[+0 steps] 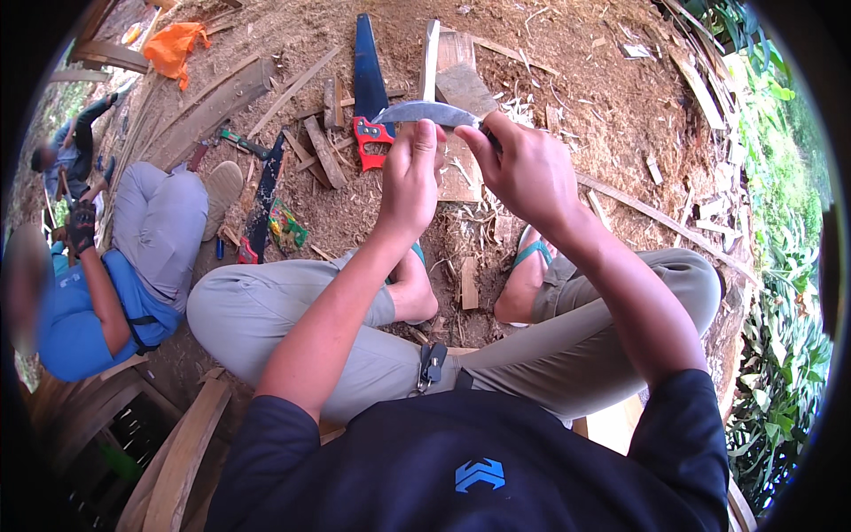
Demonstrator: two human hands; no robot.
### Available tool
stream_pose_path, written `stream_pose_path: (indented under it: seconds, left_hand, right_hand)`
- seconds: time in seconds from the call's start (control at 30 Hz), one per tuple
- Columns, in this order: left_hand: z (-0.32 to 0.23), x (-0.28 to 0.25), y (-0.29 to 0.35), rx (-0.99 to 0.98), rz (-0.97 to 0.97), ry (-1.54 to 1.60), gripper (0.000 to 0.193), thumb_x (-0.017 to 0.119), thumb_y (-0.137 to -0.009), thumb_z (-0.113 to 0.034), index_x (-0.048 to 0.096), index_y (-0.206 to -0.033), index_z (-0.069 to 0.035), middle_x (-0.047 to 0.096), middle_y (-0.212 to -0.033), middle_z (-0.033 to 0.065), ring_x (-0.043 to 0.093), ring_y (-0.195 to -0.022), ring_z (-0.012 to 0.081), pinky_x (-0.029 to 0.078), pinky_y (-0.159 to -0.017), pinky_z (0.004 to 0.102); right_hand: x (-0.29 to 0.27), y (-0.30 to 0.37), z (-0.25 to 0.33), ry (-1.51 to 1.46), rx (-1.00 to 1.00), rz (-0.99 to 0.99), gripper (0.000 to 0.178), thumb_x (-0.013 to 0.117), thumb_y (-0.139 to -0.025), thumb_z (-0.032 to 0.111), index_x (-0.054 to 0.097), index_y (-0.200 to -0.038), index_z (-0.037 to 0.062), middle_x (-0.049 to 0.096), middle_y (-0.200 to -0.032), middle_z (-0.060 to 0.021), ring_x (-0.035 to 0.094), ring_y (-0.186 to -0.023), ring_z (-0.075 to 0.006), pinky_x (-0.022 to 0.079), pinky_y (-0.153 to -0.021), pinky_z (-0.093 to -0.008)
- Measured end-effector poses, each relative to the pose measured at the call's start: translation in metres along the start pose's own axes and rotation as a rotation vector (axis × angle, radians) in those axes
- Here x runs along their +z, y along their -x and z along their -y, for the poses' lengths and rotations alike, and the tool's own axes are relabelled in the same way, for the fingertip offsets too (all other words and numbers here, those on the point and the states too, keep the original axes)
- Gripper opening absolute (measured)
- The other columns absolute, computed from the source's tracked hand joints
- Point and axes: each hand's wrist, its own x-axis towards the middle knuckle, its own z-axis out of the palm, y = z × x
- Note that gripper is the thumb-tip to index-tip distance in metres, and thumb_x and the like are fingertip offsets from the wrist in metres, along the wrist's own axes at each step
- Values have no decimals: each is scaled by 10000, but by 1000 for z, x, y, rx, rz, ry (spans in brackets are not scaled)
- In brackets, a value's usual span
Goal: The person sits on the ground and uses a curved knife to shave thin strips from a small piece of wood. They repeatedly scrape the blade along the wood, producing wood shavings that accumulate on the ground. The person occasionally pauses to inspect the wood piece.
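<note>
My right hand (529,168) is closed round the handle of a curved knife (425,111), its sickle-like blade pointing left. The blade lies across a pale wooden stick (431,62) that stretches away from me. My left hand (410,173) is closed round what looks like the near end of this stick, mostly hidden by the fingers. Its raised thumb is right beside the blade's lower edge. Past my left hand, a handsaw (370,75) with a red handle lies on the ground. Flat wooden boards (465,89) lie beneath the stick.
To the left lie a second saw (263,199), a green-handled hammer (244,143) and a colourful packet (285,226). A co-worker in blue (115,293) sits close on my left; another person (75,146) is farther off. Shavings and wood offcuts (326,152) litter the ground. Plants (780,355) edge the right.
</note>
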Motion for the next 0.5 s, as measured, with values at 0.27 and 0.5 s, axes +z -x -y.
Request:
stream_pose_path:
  seconds: [0.27, 0.5]
  left_hand:
    - [-5, -3, -2, 73, 235, 88, 317, 330, -1032, -358, 428, -958, -66, 448, -688, -3, 369, -459, 42, 306, -381, 200]
    - [-13, -3, -2, -2, 282, 146, 308, 378, -1015, -384, 399, -950, -83, 420, -721, -20, 325, -456, 33, 270, -375, 194]
  right_hand:
    - [-18, -6, 2, -22, 52, 125, 410, 542, -921, 408, 599, -735, 46, 580, -547, -165, 606, -525, -357, 473, -479, -439]
    - [-31, -9, 1, -46, 58, 183, 432, 529, -923, 422, 607, -724, 47, 567, -544, -169, 596, -545, -374, 470, -509, -454]
